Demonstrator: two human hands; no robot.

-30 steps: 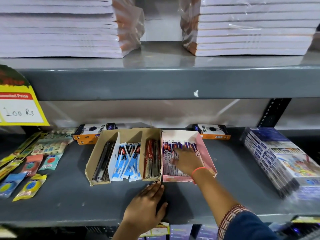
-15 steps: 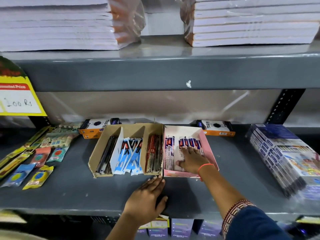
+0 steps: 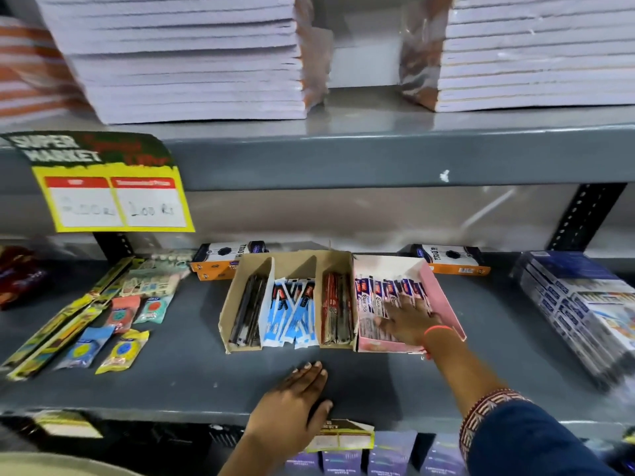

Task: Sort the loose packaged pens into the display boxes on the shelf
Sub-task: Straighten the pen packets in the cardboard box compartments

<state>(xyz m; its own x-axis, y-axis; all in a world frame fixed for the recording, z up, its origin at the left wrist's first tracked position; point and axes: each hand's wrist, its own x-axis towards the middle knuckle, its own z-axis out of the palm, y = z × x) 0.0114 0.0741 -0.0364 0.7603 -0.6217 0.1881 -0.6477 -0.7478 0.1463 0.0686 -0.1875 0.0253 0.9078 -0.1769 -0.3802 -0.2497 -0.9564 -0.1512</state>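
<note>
A brown cardboard display box [image 3: 292,262] stands mid-shelf with three compartments: dark pens [image 3: 248,310] on the left, blue-and-white packaged pens [image 3: 290,312] in the middle, red-brown pens [image 3: 337,309] on the right. Beside it on the right is a pink display box [image 3: 443,300] holding white-and-purple packaged pens [image 3: 374,293]. My right hand [image 3: 407,321] lies flat on those pens inside the pink box, fingers spread. My left hand [image 3: 295,403] rests palm down on the grey shelf [image 3: 171,372] in front of the boxes, holding nothing.
Loose small packets [image 3: 117,331] and long yellow-green packs [image 3: 65,321] lie at the left. Two orange-and-white boxes [image 3: 226,261] [image 3: 450,259] stand behind. Stacked blue packs [image 3: 580,310] fill the right. A yellow price sign [image 3: 117,201] hangs above; notebook stacks [image 3: 185,56] sit on the upper shelf.
The view has shifted left and down. My right hand has slid slightly across the pens in the pink box. My left hand stays flat on the shelf.
</note>
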